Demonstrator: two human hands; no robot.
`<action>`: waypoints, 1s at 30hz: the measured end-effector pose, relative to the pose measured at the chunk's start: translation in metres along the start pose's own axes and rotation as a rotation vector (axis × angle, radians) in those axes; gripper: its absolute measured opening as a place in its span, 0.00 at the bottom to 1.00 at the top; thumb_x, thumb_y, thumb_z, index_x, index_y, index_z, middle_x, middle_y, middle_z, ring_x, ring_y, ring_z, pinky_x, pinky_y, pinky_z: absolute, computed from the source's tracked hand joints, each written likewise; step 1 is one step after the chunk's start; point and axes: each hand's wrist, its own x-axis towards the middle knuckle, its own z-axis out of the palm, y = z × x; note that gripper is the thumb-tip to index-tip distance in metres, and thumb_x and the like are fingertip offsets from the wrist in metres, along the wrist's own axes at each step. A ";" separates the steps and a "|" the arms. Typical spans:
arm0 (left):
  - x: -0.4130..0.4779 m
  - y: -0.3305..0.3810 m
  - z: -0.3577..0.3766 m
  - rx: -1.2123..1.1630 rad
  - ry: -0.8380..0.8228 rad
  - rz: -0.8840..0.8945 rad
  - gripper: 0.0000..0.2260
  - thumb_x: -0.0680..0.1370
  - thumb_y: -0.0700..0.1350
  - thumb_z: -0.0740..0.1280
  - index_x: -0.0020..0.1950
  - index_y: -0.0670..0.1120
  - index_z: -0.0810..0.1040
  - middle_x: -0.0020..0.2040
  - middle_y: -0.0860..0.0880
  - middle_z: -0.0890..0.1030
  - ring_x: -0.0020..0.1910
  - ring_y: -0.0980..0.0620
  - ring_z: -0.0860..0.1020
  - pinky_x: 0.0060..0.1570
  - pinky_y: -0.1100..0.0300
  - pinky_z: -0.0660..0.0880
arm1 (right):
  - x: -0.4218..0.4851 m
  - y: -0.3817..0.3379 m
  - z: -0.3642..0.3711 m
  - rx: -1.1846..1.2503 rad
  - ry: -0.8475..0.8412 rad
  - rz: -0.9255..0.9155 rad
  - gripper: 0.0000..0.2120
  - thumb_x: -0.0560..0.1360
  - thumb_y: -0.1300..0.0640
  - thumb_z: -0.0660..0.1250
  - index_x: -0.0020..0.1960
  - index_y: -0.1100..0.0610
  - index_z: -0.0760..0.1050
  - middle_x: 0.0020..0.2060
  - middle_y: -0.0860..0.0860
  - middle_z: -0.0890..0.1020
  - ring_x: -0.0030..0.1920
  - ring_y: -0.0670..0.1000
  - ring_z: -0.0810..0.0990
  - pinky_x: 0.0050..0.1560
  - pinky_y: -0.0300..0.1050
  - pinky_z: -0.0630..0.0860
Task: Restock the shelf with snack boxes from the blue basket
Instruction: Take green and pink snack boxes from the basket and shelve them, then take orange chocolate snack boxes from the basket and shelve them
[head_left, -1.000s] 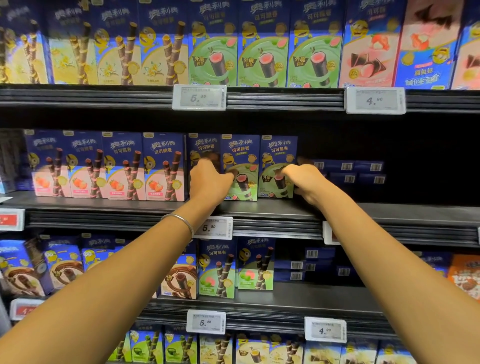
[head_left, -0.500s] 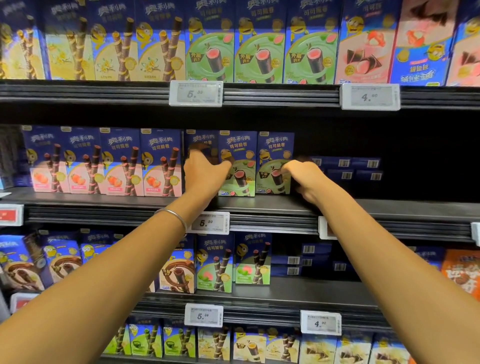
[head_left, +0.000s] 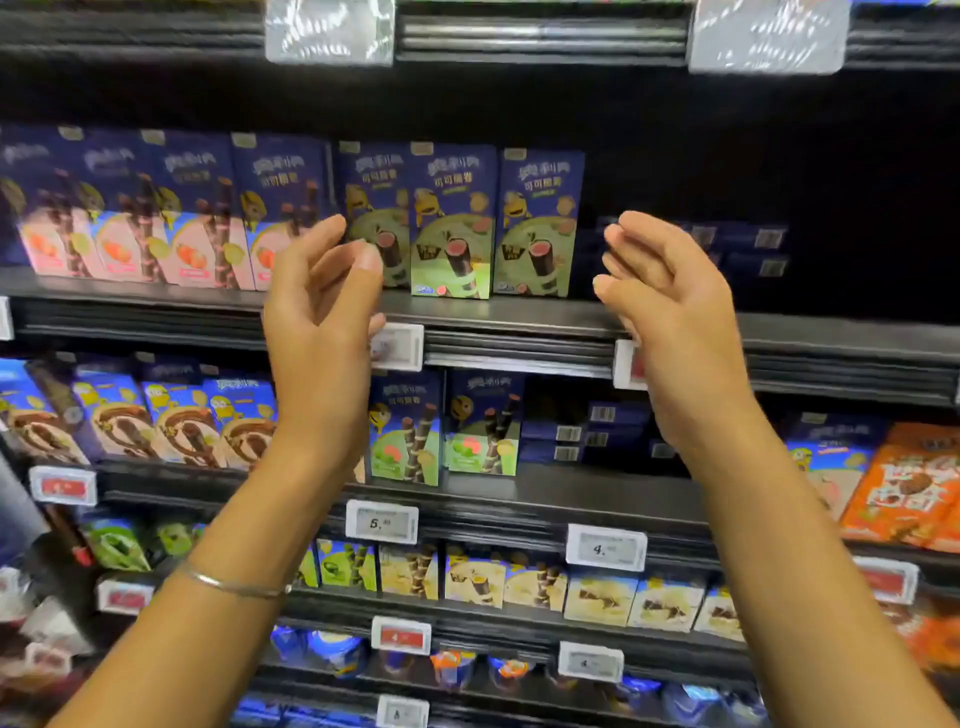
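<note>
Three dark-blue-and-green cardboard snack boxes (head_left: 460, 223) stand upright in a row on the black metal shelf (head_left: 519, 317). A person's left hand (head_left: 322, 312) hovers just left of the row, the right hand (head_left: 670, 312) just right; each grip is loosely spread and holds nothing.

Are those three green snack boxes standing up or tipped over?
Upright. All three green boxes stand on their bottom edges on the shelf, fronts facing out.
</note>
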 end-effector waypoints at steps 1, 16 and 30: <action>-0.022 -0.004 -0.006 -0.016 -0.004 -0.017 0.18 0.79 0.56 0.70 0.67 0.54 0.79 0.63 0.51 0.83 0.66 0.51 0.81 0.53 0.57 0.81 | -0.022 0.006 -0.004 0.017 -0.026 -0.053 0.26 0.73 0.58 0.68 0.71 0.54 0.71 0.67 0.49 0.78 0.68 0.45 0.76 0.68 0.43 0.74; -0.365 -0.209 -0.140 0.360 -0.052 -1.020 0.06 0.85 0.38 0.65 0.55 0.47 0.80 0.46 0.46 0.84 0.43 0.52 0.84 0.39 0.58 0.79 | -0.375 0.228 -0.066 -0.128 -0.099 0.983 0.10 0.78 0.73 0.64 0.49 0.60 0.77 0.49 0.56 0.81 0.49 0.56 0.80 0.55 0.52 0.75; -0.624 -0.422 -0.240 0.456 -0.103 -1.653 0.07 0.86 0.52 0.66 0.54 0.49 0.79 0.59 0.41 0.84 0.56 0.40 0.84 0.61 0.38 0.78 | -0.651 0.474 -0.104 -0.241 0.047 1.855 0.14 0.79 0.48 0.67 0.56 0.58 0.78 0.54 0.58 0.81 0.53 0.58 0.80 0.54 0.53 0.76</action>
